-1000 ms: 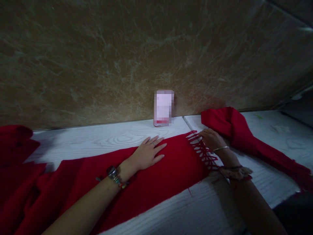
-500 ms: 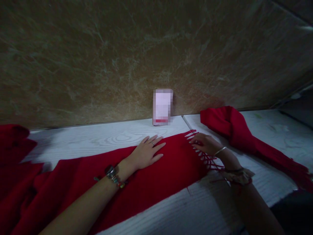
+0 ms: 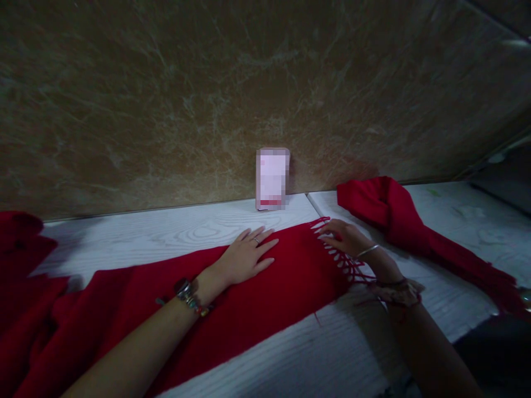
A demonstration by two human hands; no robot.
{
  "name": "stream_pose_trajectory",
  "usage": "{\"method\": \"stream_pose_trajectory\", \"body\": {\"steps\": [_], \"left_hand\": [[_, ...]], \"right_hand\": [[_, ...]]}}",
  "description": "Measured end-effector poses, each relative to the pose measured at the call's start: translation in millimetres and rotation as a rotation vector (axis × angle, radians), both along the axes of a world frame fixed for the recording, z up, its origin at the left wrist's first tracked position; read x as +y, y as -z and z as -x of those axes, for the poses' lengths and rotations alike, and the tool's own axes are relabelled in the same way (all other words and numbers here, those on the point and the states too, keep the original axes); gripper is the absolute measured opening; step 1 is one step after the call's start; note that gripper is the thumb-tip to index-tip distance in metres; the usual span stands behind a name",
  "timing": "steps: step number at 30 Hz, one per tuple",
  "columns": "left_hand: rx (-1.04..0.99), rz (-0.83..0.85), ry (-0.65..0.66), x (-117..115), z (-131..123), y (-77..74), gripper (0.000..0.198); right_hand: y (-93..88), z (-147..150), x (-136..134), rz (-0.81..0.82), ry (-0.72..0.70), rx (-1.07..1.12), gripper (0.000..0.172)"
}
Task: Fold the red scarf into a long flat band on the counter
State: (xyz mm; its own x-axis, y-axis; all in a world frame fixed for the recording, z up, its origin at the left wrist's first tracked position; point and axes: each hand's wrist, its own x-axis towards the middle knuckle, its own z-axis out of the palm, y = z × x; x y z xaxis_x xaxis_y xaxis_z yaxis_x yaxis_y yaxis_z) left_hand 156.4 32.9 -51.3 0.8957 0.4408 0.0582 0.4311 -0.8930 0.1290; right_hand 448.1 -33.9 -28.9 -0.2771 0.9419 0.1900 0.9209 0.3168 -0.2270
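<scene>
A red fringed scarf (image 3: 265, 309) lies stretched across the white wood-grain surface. My left hand (image 3: 248, 257) rests flat on it, fingers spread, with a ring on one finger and a watch and beaded bracelet at the wrist. At the scarf's right end, my right hand (image 3: 344, 237) hovers by the upper corner of the fringe (image 3: 338, 260). Its thumb and index finger are a little apart, close to the strands; I see no strand clearly held. A silver bangle and a cloth band circle that wrist.
A phone (image 3: 272, 179) with a blurred-out screen leans upright against the brown marbled wall (image 3: 186, 110). Another length of red cloth (image 3: 398, 221) lies twisted at the right. Bunched red fabric (image 3: 25, 249) is heaped at the left. White boards (image 3: 199, 224) meet at a seam behind the fringe.
My right hand's fingers have loosened from a pinch at the fringe and moved slightly up to its corner. My left hand stays flat on the scarf. The whole view has shifted slightly.
</scene>
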Motion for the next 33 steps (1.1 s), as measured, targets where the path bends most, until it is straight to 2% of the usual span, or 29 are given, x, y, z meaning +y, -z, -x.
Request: {"method": "stream_pose_trajectory", "body": {"steps": [4, 14, 20, 25, 33], "left_hand": [[0.011, -0.005, -0.004, 0, 0, -0.7, 0.047], [0.001, -0.005, -0.004, 0, 0, 0.8, 0.046], [0.021, 0.003, -0.004, -1, -1, -2.5, 0.047], [0.024, 0.012, -0.008, -2, -1, -5.0, 0.047], [0.032, 0.004, -0.01, -2, -1, -5.1, 0.046]], "right_hand": [[0.8, 8, 3, 0.039, -0.021, -0.061, 0.011], [3.0, 7, 1, 0.13, 0.043, -0.102, 0.019], [1.3, 1, 0, 0.079, 0.091, -0.227, 0.013], [2.9, -15, -2, 0.033, 0.121, -0.225, 0.009], [-3.0, -26, -1, 0.056, 0.131, -0.153, 0.008]]}}
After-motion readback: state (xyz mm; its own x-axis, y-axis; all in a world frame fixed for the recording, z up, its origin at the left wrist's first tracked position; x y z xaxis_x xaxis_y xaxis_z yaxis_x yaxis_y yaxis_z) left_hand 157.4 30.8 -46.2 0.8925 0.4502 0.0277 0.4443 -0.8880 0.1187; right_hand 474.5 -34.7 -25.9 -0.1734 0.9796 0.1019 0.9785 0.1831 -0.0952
